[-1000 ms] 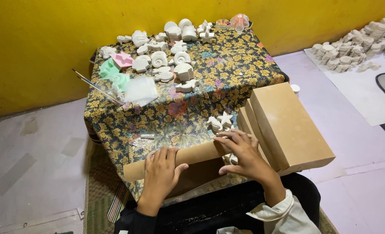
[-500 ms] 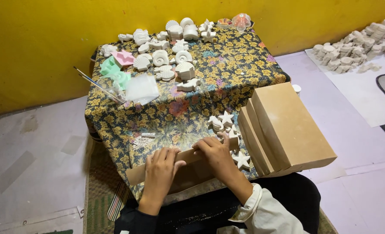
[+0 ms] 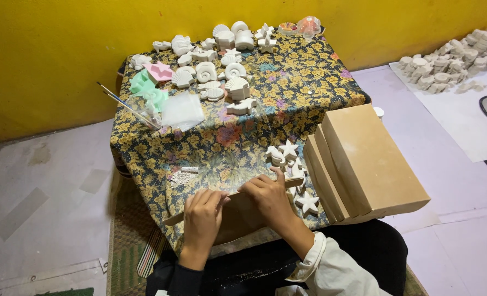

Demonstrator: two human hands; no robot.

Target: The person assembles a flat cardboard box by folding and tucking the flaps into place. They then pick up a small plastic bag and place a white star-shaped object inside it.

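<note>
A flat brown cardboard box (image 3: 238, 216) stands on its edge at the near side of the table. My left hand (image 3: 202, 214) grips its top rim on the left, and my right hand (image 3: 268, 196) grips the rim further right, fingers curled over it. Small white star and seahorse plaster figures (image 3: 288, 156) lie just beyond my right hand on the floral tablecloth (image 3: 238, 129). Another white star (image 3: 308, 203) lies to the right of my right wrist.
A stack of brown boxes (image 3: 364, 161) leans at the table's right edge. Many white shell-shaped plaster casts (image 3: 221, 77), pink and green moulds (image 3: 153, 82), brushes (image 3: 125, 105) and a clear bag (image 3: 182, 109) fill the far half. More casts (image 3: 451, 66) are piled on the floor by the yellow wall.
Both hands have shifted left along the box, and the box has tipped up from lying flat to standing on edge. The white stars on the right have come into view.
</note>
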